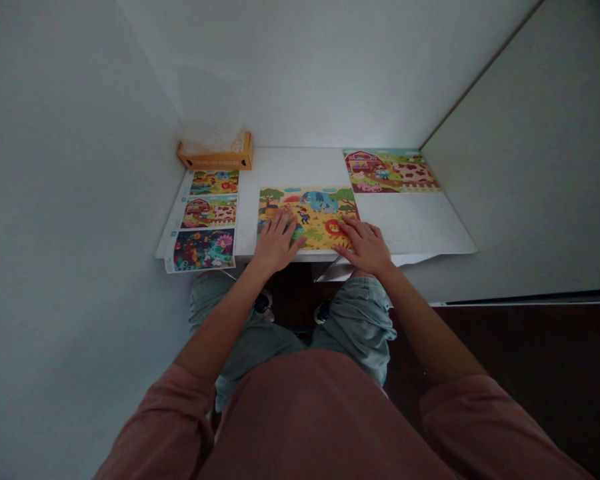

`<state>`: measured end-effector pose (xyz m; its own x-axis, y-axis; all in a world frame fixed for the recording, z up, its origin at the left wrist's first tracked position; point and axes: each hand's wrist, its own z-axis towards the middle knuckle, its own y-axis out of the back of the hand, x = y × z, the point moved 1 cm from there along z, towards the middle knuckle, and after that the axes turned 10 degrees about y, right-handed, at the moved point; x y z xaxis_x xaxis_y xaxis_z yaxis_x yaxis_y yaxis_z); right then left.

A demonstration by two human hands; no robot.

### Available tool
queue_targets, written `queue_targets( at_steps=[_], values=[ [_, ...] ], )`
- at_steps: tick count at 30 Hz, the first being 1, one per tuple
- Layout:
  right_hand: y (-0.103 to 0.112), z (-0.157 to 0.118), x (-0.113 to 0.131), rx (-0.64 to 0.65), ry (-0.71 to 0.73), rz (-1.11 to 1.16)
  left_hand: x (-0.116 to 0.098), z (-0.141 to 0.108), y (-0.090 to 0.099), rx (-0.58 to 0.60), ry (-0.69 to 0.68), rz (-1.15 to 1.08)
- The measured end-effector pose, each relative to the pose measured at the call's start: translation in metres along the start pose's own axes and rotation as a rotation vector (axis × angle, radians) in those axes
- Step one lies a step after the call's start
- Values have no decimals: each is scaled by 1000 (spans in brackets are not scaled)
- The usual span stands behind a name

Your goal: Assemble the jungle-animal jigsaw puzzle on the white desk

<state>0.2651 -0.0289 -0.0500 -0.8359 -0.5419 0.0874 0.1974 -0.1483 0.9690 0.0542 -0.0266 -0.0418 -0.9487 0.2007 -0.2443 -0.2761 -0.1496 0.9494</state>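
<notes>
A jigsaw puzzle (314, 220) with a safari scene, showing an elephant, trees and a lion, lies flat at the middle of the white table, along its front edge. My left hand (277, 241) rests with spread fingers on the puzzle's lower left part. On its lower right side, by the lion, lies my right hand (365, 244), fingers also stretched out. Both palms face down and hold nothing. The picture beneath my fingers is hidden.
A farm-scene puzzle (393, 171) lies at the table's back right corner. At the left, a picture sheet (205, 249) with three scenes overhangs the front edge, below an orange box (217, 159) holding clear plastic. Walls enclose the white table (300, 165).
</notes>
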Motion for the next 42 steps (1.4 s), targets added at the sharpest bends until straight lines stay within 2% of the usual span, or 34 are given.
queue_targets(
  at_steps=[3, 8, 12, 16, 23, 27, 33, 42],
  values=[
    [-1, -1, 0, -4, -1, -28, -1, -1, -9, 30, 10, 12],
    [-4, -2, -3, 5, -5, -61, 11, 0, -4, 93, -20, 22],
    [-5, -2, -4, -25, -3, -68, 29, -3, 0, 35, 90, 50],
    [-6, -1, -5, -91, -59, -84, 48, 0, 2, -28, 184, 82],
    [-9, -1, -5, -74, -54, -31, 65, 12, 4, -10, 177, 22],
    [-10, 0, -5, -87, -44, -50, 70, 20, 5, -44, 206, -22],
    [-7, -3, -5, -80, -21, -61, 72, 21, 6, -47, 165, -90],
    [-3, -18, -2, -15, -10, -44, 79, 23, 2, -98, 172, -116]
  ],
)
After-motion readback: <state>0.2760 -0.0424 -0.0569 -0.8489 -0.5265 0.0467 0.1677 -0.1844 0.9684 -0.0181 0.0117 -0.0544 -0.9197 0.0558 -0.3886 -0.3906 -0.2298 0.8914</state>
